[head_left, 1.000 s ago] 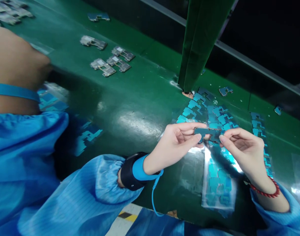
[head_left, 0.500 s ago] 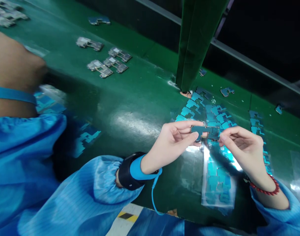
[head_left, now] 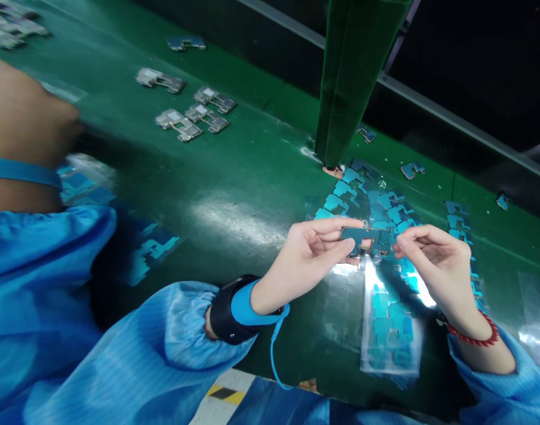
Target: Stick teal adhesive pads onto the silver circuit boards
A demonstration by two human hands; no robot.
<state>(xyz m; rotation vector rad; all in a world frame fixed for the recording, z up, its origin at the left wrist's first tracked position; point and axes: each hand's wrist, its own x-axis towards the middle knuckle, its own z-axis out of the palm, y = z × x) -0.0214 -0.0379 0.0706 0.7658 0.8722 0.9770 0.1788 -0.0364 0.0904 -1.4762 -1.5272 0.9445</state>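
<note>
My left hand (head_left: pixel 312 251) grips a small dark blue-green circuit board (head_left: pixel 379 237) by its left end, thumb on the face and fingers behind. The board is held level above the bench and has a gap in its lower middle. My right hand (head_left: pixel 433 265) is closed in a pinch at the board's right end. Whether its fingertips touch the edge or hold some tiny thing, I cannot tell. Below both hands lie overlapping teal board-shaped pieces (head_left: pixel 392 321), the nearest group on a clear sheet.
Several silvery circuit boards (head_left: pixel 179 124) lie at the back left. Loose boards (head_left: pixel 412 170) sit on the far green strip. A green post (head_left: pixel 347 82) rises behind my hands. A co-worker's arm (head_left: pixel 26 130) with a blue wrist strap is at the left. A blue cord (head_left: pixel 272 360) hangs from my left wristband.
The view has shifted slightly. Loose boards on the far strip have moved a little right and down relative to the bench. My hands keep nearly the same pose around the circuit board.
</note>
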